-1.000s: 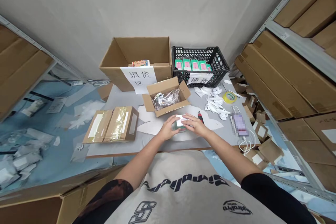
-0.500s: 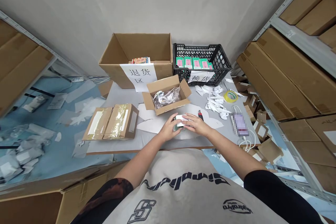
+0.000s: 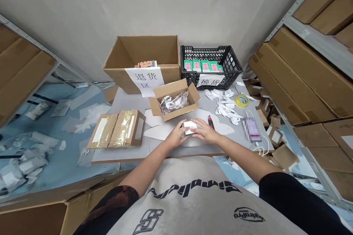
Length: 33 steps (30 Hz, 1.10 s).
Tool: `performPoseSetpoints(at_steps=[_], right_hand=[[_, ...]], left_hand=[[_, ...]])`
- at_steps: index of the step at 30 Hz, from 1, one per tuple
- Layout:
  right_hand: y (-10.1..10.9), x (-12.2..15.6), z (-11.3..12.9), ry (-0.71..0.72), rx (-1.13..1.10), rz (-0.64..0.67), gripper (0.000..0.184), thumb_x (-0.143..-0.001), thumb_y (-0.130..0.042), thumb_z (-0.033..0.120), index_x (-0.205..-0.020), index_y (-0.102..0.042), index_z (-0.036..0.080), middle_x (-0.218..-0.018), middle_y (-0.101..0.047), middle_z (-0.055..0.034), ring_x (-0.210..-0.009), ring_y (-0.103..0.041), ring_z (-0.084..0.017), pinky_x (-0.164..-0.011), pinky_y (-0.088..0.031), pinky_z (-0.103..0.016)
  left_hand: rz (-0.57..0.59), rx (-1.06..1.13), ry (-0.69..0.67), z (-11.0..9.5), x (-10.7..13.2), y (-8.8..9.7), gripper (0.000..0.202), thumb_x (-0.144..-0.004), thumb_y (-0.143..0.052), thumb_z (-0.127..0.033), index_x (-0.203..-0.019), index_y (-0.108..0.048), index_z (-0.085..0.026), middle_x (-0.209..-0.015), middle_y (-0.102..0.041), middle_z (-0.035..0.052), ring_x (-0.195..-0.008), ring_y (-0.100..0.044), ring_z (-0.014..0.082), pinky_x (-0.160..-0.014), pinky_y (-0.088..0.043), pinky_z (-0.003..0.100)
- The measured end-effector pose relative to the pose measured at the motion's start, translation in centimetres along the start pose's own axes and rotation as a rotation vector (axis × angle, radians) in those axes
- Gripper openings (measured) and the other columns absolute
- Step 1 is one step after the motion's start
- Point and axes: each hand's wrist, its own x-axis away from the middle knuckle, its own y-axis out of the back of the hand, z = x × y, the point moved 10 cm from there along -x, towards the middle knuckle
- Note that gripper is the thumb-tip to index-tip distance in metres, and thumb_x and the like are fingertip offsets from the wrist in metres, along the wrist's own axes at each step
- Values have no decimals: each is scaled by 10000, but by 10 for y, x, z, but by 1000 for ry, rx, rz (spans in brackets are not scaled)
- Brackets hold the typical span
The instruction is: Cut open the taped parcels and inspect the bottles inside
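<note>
Between both hands is a small box (image 3: 190, 126) with a white face turned up toward me and a bit of green at its side. My left hand (image 3: 175, 134) grips its left side, fingers curled over the edge. On the right side my right hand (image 3: 204, 131) closes on the same box, fingertips across its face. Just beyond the hands stands an opened small carton (image 3: 176, 114) with crumpled clear plastic and something white inside. A red and black box cutter (image 3: 210, 122) lies right of my right hand, on torn white paper (image 3: 157, 126).
Behind stand a large carton (image 3: 116, 75) with a paper sign and a black crate (image 3: 234, 58) holding several green-and-pink boxes. Two taped cartons (image 3: 103, 128) sit left. Paper scraps (image 3: 227, 108), a tape roll (image 3: 242, 100) and a phone with a cable (image 3: 252, 130) lie right.
The small box has been tilted between my hands, so more of its white face shows now. My right hand has shifted slightly, and more of the box cutter is visible.
</note>
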Motion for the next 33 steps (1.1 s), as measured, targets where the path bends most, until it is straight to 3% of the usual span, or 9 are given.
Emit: performPoseSetpoints(at_steps=[3, 6, 9, 11, 15, 22, 25, 28, 33], right_hand=[[-17, 18, -37, -269, -208, -107, 760, -752, -769, 354, -1428, -425, 302, -1576, -225, -129, -1370, -398, -306, -1075, -416, -510], [-56, 34, -78, -557, -451, -138, 1075, -626, -828, 307, -1512, -220, 283, -1497, -353, -170, -1285, -492, -308, -993, -476, -492], [-89, 30, -92, -667, -581, -86, 987, -567, -831, 249, -1432, -355, 228, -1341, -539, -141, -1214, -535, -305, -994, -456, -481], [-93, 22, -90, -678, -657, -82, 868, -559, -831, 254, -1337, -451, 207, -1241, -609, -108, -1148, -569, -286, -998, -446, -468], [-65, 8, -66, -609, -841, -109, 818, -577, -833, 274, -1306, -464, 240, -1223, -617, -72, -1096, -603, -259, -959, -481, -440], [43, -30, -23, -549, -827, -334, 783, -749, -735, 383, -1421, -340, 313, -1244, -605, -87, -1073, -634, -261, -844, -563, -403], [70, -39, -9, -593, -774, -392, 825, -806, -680, 450, -1484, -226, 330, -1171, -635, -81, -966, -673, -247, -790, -582, -396], [83, -40, 14, -530, -714, -381, 783, -843, -635, 491, -1486, -223, 318, -1187, -625, -86, -1005, -662, -247, -841, -568, -409], [88, -38, 47, -374, -495, -393, 1030, -661, -829, 453, -1483, -224, 313, -1487, -367, -133, -1261, -503, -310, -924, -537, -414]], left_hand=[[-13, 36, 2, 0, -2, -2, 436, -840, -632, -241, -1262, -526, -275, -1450, -345, 110, -1334, -432, 257, -1063, -445, 438], [-15, 64, 23, 1, -5, -1, 411, -810, -647, -201, -1204, -542, -254, -1396, -386, 109, -1299, -460, 237, -1055, -445, 408], [-32, 90, 70, 4, -8, 5, 407, -752, -680, -161, -1139, -569, -223, -1345, -432, 109, -1260, -494, 235, -1051, -440, 394], [-50, 123, 111, 5, -11, 15, 411, -715, -699, -139, -1105, -587, -206, -1324, -456, 113, -1237, -516, 243, -1033, -451, 394], [-95, 268, 171, -8, -33, 50, 427, -704, -735, -186, -1109, -599, -206, -1345, -477, 113, -1213, -536, 256, -993, -480, 397], [-183, 615, 224, -40, -112, 116, 622, -804, -698, -386, -1358, -430, -293, -1379, -510, 82, -1190, -556, 237, -955, -504, 368], [-209, 766, 306, -34, -125, 120, 745, -790, -705, -412, -1428, -328, -338, -1332, -553, 75, -1083, -616, 243, -835, -555, 373], [-234, 868, 382, -23, -127, 116, 763, -773, -706, -427, -1428, -326, -339, -1266, -590, 76, -941, -662, 225, -724, -568, 349], [-293, 918, 494, -3, -123, 113, 715, -782, -679, -427, -1406, -340, -349, -1206, -614, 61, -875, -673, 200, -664, -557, 306]])
